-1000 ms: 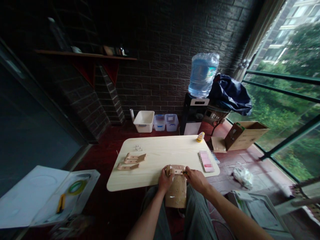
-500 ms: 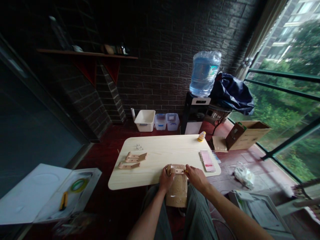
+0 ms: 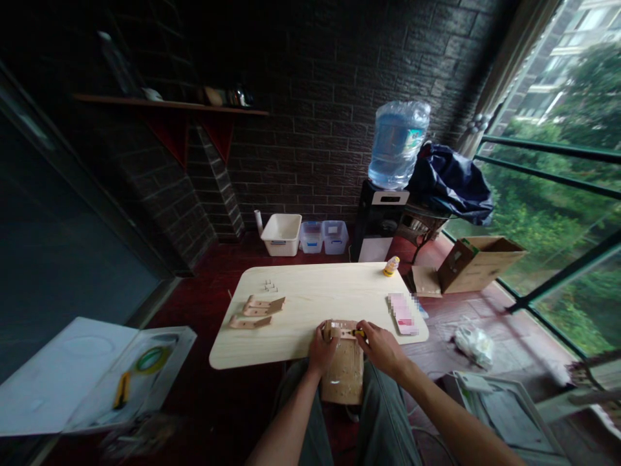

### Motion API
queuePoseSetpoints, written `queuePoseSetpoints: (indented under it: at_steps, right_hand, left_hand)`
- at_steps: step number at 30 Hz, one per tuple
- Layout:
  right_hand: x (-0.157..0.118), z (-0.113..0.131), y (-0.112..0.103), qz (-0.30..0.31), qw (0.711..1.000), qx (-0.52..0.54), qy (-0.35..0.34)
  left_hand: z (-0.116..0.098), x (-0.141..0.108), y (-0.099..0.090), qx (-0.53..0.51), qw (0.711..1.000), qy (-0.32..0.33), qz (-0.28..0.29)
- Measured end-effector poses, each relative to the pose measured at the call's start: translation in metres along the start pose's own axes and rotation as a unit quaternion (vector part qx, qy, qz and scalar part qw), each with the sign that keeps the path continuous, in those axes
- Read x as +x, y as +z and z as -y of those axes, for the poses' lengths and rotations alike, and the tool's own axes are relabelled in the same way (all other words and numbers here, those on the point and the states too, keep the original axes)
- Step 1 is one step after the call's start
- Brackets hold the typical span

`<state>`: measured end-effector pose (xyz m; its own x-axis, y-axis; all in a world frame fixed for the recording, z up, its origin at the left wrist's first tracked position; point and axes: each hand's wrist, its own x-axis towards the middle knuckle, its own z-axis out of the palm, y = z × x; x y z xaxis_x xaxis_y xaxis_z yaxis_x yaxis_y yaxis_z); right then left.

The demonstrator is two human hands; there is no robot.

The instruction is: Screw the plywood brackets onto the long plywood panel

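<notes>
A tape-wrapped cardboard piece [image 3: 342, 378] leans from the table edge down between my knees. Across its top lies a tan strip [image 3: 345, 334] with small dark holes. My left hand [image 3: 323, 349] is closed on the strip's left end, pressing it to the cardboard. In my right hand [image 3: 381, 346] is a small yellow-and-black tool [image 3: 359, 332], its dark thin tip pointing left over the strip; fingers hide most of its handle. Two more bent tan strips with holes, an upper one [image 3: 264, 305] and a lower one [image 3: 251, 321], lie on the table's left side.
Several small metal pins [image 3: 270, 286] stand on the pale wooden table [image 3: 310, 291]. A yellow-capped bottle [image 3: 391, 266] and a pink packet [image 3: 402, 314] are at its right. An open white case [image 3: 179, 362] is at floor left; a cardboard box [image 3: 478, 265] stands right.
My right hand has shifted slightly left, and more of the yellow-and-black tool shows, its tip now over the strip. My left hand stays in place.
</notes>
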<state>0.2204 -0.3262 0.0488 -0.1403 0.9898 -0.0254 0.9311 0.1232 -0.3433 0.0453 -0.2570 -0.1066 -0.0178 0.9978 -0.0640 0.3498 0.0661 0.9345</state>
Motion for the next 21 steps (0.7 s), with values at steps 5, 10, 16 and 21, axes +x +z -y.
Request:
queuePoseSetpoints:
  at_steps: [5,10,16,21]
  right_hand:
    - [0.008,0.009,0.014,0.0,1.0,-0.014,-0.024]
    - [0.01,0.004,0.02,0.002,0.999,-0.032,-0.019]
    - [0.007,0.002,0.019,0.024,0.999,-0.041,-0.001]
    - [0.004,0.005,0.022,0.043,0.997,-0.067,-0.011]
  left_hand:
    - [0.003,0.001,0.0,-0.021,1.0,0.023,-0.002]
    - [0.007,0.002,0.0,-0.019,0.999,0.028,0.001]
    - [0.009,0.004,0.0,-0.012,1.0,0.023,0.007]
    - [0.011,0.005,0.0,-0.01,1.0,0.023,-0.001]
